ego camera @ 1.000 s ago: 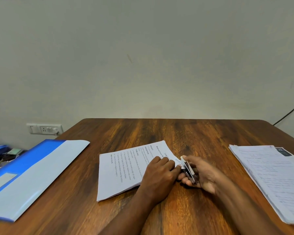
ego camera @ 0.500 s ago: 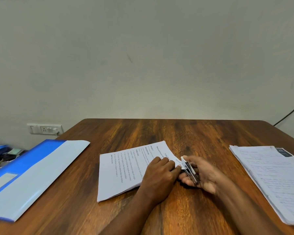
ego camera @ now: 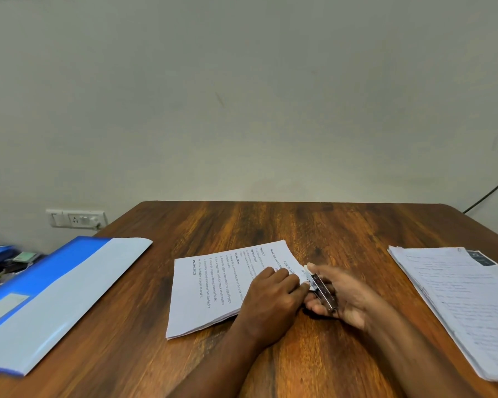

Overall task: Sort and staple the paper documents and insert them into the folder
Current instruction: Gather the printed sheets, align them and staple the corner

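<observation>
Two hands meet: right grip (ego camera: 347, 297) clasps stapler (ego camera: 322, 291) at paper stack (ego camera: 213, 288) corner, left (ego camera: 273, 294) pressing.

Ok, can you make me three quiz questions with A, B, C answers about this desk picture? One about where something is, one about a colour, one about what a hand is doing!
1. Where is the folder?
A. left edge of the table
B. under the middle papers
C. on the floor

2. What colour is the folder?
A. red
B. green
C. blue and pale grey

3. What is the right hand doing?
A. lying flat
B. gripping the stapler
C. pointing at the wall

Answers: 1 A, it lies at the far left; 2 C, a blue strip beside pale grey; 3 B, fingers curl round the stapler at the papers' corner while the left hand presses the papers.
</observation>
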Motion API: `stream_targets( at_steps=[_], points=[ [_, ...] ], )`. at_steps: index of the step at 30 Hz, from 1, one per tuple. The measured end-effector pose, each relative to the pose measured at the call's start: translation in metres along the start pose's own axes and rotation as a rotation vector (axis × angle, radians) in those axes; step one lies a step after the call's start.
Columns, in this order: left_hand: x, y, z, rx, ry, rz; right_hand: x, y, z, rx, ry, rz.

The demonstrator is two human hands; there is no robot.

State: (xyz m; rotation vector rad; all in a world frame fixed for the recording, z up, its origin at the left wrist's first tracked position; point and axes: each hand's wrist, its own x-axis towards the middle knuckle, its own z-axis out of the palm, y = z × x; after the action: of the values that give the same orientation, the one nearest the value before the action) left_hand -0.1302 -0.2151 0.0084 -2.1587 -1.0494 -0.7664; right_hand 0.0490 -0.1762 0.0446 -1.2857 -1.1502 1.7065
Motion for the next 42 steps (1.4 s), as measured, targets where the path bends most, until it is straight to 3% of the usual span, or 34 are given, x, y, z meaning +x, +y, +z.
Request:
stream_targets(
  at_steps=[14, 25, 42],
  points=[
    [-0.0008, 0.0013, -0.0037, -0.013, -0.029, 0.007, 0.0058, 0.0047, 0.0002, 0.002, 0.033, -0.036],
    [-0.0011, 0.0016, -0.0023, 0.022, 0.000, 0.015, 0.0050, 0.0006, -0.0022, 0.053, 0.003, 0.070],
    [-0.0013, 0.0009, -0.0026, 0.012, -0.007, 0.002, -0.0021, -0.0021, 0.0004, 0.014, -0.017, 0.065]
  ],
)
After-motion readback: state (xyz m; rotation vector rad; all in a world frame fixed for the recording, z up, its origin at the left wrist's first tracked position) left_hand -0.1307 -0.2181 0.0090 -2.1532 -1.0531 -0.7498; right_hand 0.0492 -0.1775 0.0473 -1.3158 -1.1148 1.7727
